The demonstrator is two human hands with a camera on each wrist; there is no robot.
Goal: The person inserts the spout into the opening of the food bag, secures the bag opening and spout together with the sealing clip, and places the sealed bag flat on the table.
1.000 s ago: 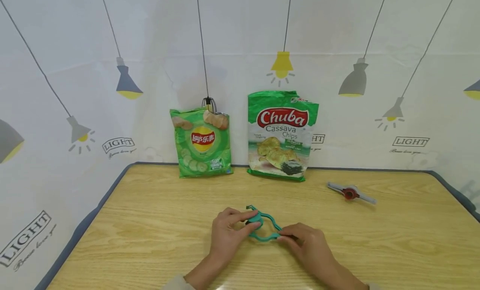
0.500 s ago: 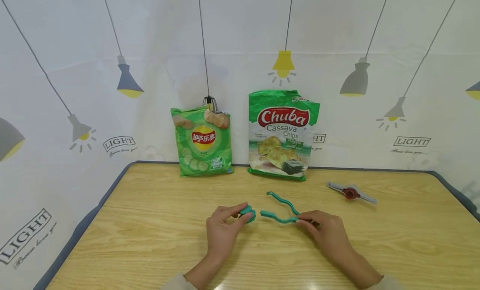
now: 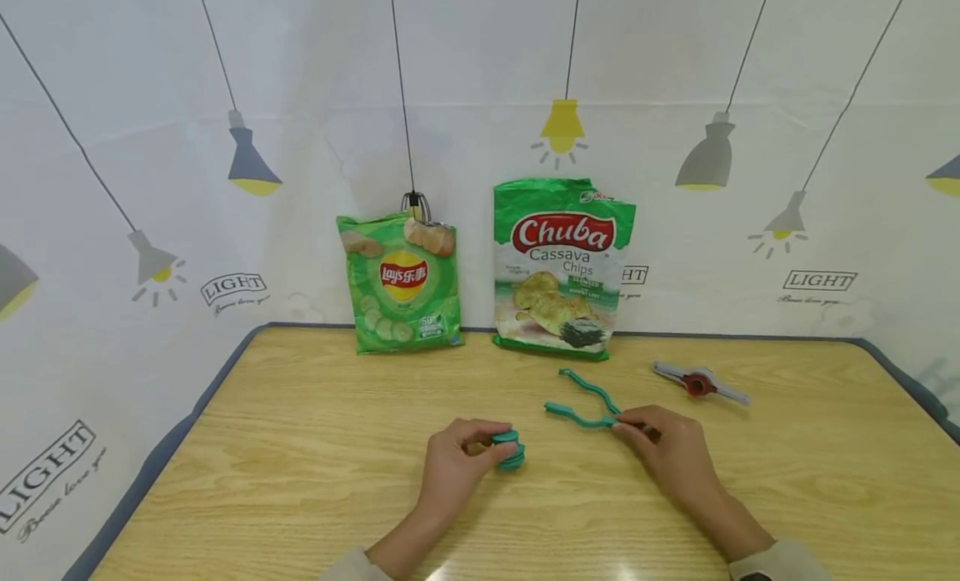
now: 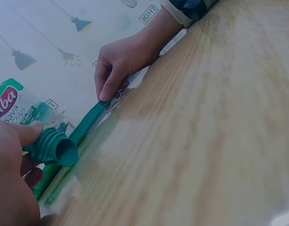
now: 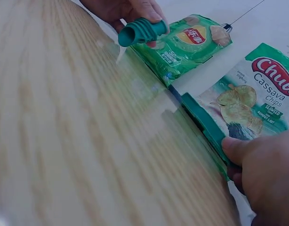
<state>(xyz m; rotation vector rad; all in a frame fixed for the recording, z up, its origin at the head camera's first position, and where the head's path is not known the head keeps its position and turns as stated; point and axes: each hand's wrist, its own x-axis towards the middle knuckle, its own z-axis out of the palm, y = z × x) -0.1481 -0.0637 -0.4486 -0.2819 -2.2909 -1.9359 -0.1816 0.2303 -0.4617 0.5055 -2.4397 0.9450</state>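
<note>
My left hand (image 3: 453,464) pinches a teal threaded pour spout (image 3: 512,459) with a round cap, between thumb and fingers over the table. In the left wrist view the hollow open end of the spout (image 4: 66,152) faces the camera. To the right, my right hand (image 3: 671,448) pinches the joined end of a teal bag clip (image 3: 559,409). The clip's two wavy arms spread apart in a V and point left. The right wrist view shows one clip arm (image 5: 205,122) edge-on beside the thumb. Spout and clip are apart.
A green Lay's chip bag (image 3: 405,293) and an opened Chuba cassava chip bag (image 3: 558,268) stand against the back wall cloth. A grey and red citrus squeezer (image 3: 699,384) lies at the right of the wooden table (image 3: 300,448).
The spout and clip were together a second ago and are now separated. My right hand has carried the clip right and farther back; my left hand still holds the spout.
</note>
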